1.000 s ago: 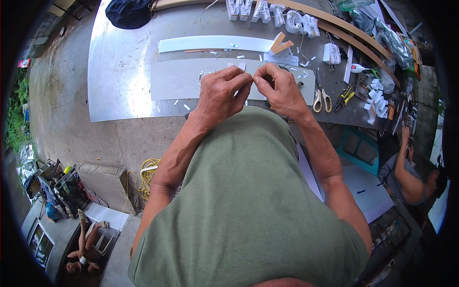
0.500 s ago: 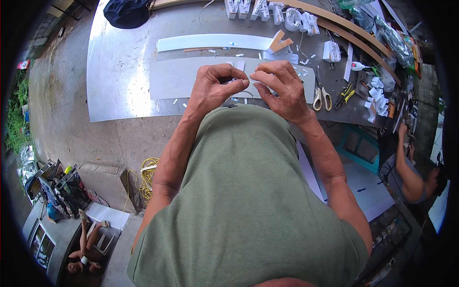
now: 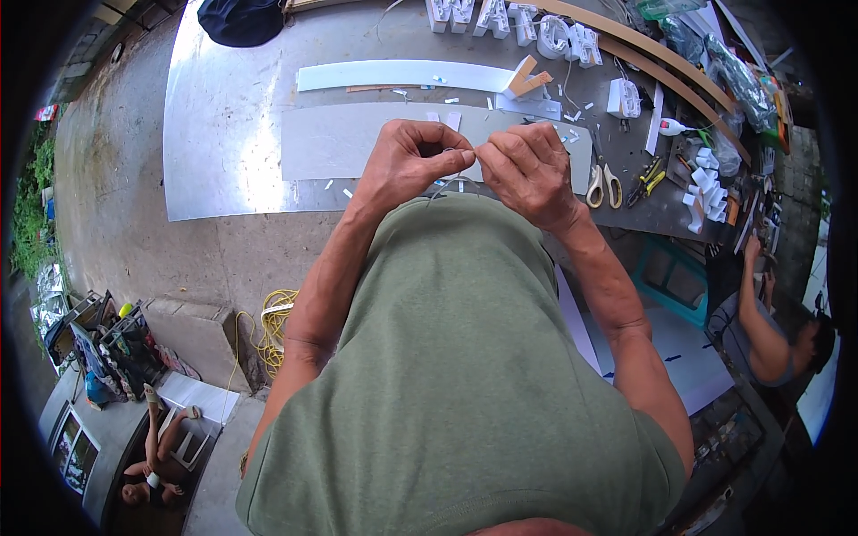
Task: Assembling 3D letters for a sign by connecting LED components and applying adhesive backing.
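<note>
Over the near edge of the metal table, my left hand (image 3: 413,159) is closed in a pinch, thumb against forefinger. A thin grey wire (image 3: 452,181) loops just below those fingertips and seems to run up into them. My right hand (image 3: 529,170) is closed too, its curled fingers meeting the left fingertips. Whatever it pinches is too small and hidden to make out. Beneath both hands lies a flat grey panel (image 3: 331,143) with small white scraps scattered on and around it.
White block letters (image 3: 523,25) stand at the far side, near a white strip (image 3: 402,76). To the right are scissors (image 3: 604,186), yellow-handled pliers (image 3: 645,179) and white cut pieces (image 3: 706,192). Another person (image 3: 769,335) works at far right; one more (image 3: 156,456) sits lower left.
My right hand's fingers, apart from the left's before, have curled shut and come against the left fingertips. More of the wire loop shows below. The view has shifted slightly.
</note>
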Tool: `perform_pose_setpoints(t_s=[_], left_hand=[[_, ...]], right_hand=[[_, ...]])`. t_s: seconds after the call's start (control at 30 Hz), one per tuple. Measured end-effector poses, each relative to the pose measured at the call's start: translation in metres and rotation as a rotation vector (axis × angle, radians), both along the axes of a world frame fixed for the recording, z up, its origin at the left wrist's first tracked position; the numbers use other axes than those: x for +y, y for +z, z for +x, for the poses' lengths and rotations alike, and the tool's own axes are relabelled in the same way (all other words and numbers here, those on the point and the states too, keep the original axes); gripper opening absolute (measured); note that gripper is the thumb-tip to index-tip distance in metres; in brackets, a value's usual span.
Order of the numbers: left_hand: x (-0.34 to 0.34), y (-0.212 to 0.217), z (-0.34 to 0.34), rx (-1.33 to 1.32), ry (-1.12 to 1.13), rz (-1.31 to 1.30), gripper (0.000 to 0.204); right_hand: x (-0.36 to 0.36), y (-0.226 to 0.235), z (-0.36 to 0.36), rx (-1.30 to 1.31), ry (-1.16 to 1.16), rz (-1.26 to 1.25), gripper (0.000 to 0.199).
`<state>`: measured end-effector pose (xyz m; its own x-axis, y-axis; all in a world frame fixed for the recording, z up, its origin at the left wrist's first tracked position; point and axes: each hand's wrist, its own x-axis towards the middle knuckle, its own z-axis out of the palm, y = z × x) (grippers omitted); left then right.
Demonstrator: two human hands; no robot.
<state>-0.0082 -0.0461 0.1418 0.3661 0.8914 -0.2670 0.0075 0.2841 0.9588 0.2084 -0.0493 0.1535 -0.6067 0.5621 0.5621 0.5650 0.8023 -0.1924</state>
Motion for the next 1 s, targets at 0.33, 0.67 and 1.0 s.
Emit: perform_pose_setpoints(t_s=[0.33,0.67,1.0], left_hand=[[0.001,0.005,0.007,0.462,-0.081,0.78,0.009],[0.005,0.0,-0.009,0.244,-0.082,0.362,0.011],[0.002,-0.001,-0.007,0.214,-0.116,0.282,0.009]], right_hand=[[0.005,-0.025,0.006,0.969,-0.198,-1.927,0.014],[-0.005,-0.006,-0.001,0.236,-0.001,-0.385,0.033],[-0.01,-0.015,-0.003,0.105,0.001,-0.122,0.024]])
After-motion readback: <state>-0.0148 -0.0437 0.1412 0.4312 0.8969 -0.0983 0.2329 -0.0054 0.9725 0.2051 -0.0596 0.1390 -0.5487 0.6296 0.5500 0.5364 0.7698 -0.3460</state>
